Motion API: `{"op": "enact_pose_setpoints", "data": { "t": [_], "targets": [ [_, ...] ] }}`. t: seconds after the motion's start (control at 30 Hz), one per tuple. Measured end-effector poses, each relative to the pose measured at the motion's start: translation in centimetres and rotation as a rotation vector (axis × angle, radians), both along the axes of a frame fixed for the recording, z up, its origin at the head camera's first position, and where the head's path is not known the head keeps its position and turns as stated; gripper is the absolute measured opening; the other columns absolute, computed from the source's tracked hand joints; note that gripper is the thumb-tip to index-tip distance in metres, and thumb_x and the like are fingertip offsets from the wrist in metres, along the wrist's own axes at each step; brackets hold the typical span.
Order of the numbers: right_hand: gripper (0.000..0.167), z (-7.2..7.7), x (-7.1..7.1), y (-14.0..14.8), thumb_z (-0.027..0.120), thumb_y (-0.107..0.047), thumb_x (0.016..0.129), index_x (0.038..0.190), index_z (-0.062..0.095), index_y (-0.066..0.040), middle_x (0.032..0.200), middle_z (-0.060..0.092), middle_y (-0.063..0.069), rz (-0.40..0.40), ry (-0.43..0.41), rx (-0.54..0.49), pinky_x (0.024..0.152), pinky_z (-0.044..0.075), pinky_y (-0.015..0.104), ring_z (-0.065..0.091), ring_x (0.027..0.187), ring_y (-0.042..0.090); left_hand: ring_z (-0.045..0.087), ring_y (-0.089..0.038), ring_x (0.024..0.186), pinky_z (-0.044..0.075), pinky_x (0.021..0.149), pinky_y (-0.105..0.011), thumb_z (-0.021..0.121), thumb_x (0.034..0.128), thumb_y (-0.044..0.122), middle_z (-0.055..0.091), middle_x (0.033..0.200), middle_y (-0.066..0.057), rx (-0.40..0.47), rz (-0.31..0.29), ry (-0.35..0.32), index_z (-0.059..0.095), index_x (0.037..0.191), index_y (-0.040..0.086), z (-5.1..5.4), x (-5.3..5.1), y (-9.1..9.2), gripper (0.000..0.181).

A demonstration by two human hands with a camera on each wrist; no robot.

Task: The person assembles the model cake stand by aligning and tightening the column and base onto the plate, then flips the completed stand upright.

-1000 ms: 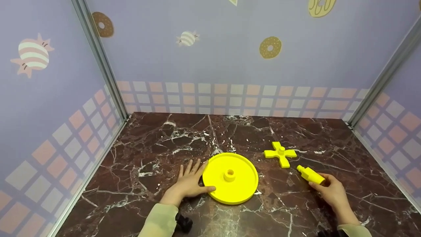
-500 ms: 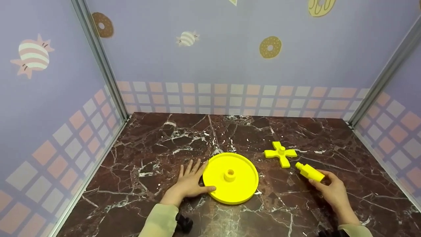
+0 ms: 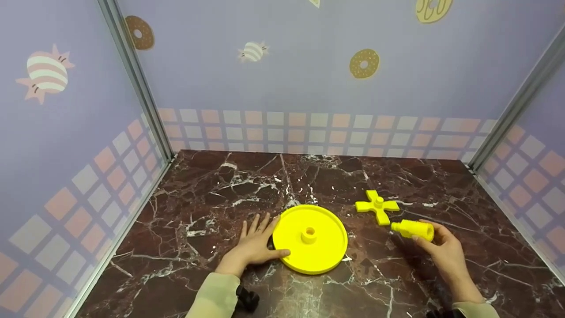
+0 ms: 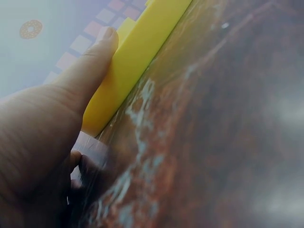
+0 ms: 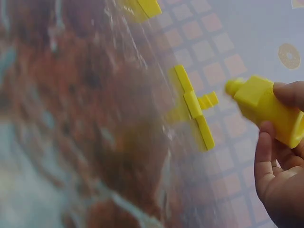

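Beyond the worktop's (image 3: 247,174) back edge and along its sides, we log purple wall panels (image 3: 291,84) with candy and donut prints and a checked band. The worktop itself: dark red-brown, white veins. Next down, we have a yellow round tray (image 3: 291,258), flat, about midway between the left and right edges, well forward of the back edge.

Hands: we get the left hand (image 3: 251,248) at the tray's left rim, fingers spread and straight, thumb resting over the rim, gripping nothing. The right hand (image 3: 446,252), toward the right edge, pinches a piece between thumb and fingers.

Then we tag a yellow cross piece (image 3: 375,207), flat, stud up, right of the tray and closer to the back right corner. The pinched item is a yellow bottle-shaped piece (image 3: 413,229), raised off the worktop, narrow end leftward, near the cross piece but apart. Smallest, we mark a hollow post (image 3: 308,238) at the tray's middle.
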State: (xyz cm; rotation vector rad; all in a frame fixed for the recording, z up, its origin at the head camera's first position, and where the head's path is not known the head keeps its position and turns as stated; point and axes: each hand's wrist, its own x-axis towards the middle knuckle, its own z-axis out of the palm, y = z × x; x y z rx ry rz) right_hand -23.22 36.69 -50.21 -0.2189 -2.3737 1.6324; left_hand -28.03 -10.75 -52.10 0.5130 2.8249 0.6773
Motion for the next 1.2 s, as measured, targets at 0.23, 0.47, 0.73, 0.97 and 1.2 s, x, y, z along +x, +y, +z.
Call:
{"op": "enact_pose_setpoints", "data": {
  "t": [0.23, 0.47, 0.73, 0.97, 1.2],
  "targets": [
    [0.053, 0.6, -0.1, -1.2, 0.076, -0.01, 0.093, 0.14, 0.055, 0.003, 0.1, 0.066, -0.026, 0.006, 0.06, -0.043, 0.073, 0.057, 0.012, 0.064, 0.089, -0.004, -0.003, -0.04, 0.162, -0.007, 0.128, -0.066, 0.063, 0.0843, 0.078, 0.007, 0.175, -0.012, -0.001, 0.006, -0.002, 0.016, 0.167, 0.025, 0.1, 0.0, 0.0, 0.109],
    [0.052, 1.4, -0.8, -2.9, 0.075, -0.002, 0.092, 0.138, 0.052, 0.0, 0.102, 0.069, -0.027, 0.046, 0.1, -0.148, 0.072, 0.056, 0.012, 0.066, 0.089, -0.004, -0.002, -0.04, 0.162, -0.007, 0.127, -0.067, 0.063, 0.0844, 0.077, 0.007, 0.175, -0.013, 0.004, 0.0, -0.004, 0.016, 0.167, 0.025, 0.3, 0.1, 0.0, 0.109],
    [0.048, 2.2, -2.1, -6.2, 0.074, 0.006, 0.09, 0.133, 0.053, 0.008, 0.105, 0.073, -0.013, 0.128, 0.187, -0.269, 0.075, 0.061, 0.018, 0.069, 0.091, 0.005, -0.003, -0.039, 0.162, -0.008, 0.128, -0.066, 0.063, 0.0842, 0.078, 0.006, 0.175, -0.011, 0.015, 0.005, -0.017, 0.015, 0.167, 0.027, 0.3, 0.1, -0.1, 0.108],
    [0.051, 2.6, -3.4, -9.0, 0.073, 0.011, 0.088, 0.135, 0.054, 0.01, 0.107, 0.072, -0.011, 0.176, 0.225, -0.286, 0.075, 0.063, 0.023, 0.071, 0.092, 0.008, -0.002, -0.04, 0.162, -0.007, 0.128, -0.067, 0.065, 0.0833, 0.077, 0.008, 0.175, -0.012, 0.026, 0.005, -0.009, 0.017, 0.167, 0.027, 0.2, 0.0, -0.2, 0.109],
    [0.054, 2.5, -4.4, -11.4, 0.074, 0.012, 0.086, 0.136, 0.053, 0.013, 0.109, 0.072, -0.006, 0.259, 0.274, -0.319, 0.072, 0.063, 0.022, 0.072, 0.091, 0.011, -0.002, -0.041, 0.162, -0.007, 0.127, -0.067, 0.066, 0.0822, 0.078, 0.008, 0.175, -0.013, 0.025, -0.004, -0.008, 0.017, 0.167, 0.027, 0.2, 0.0, -0.2, 0.11]
  ]
}}
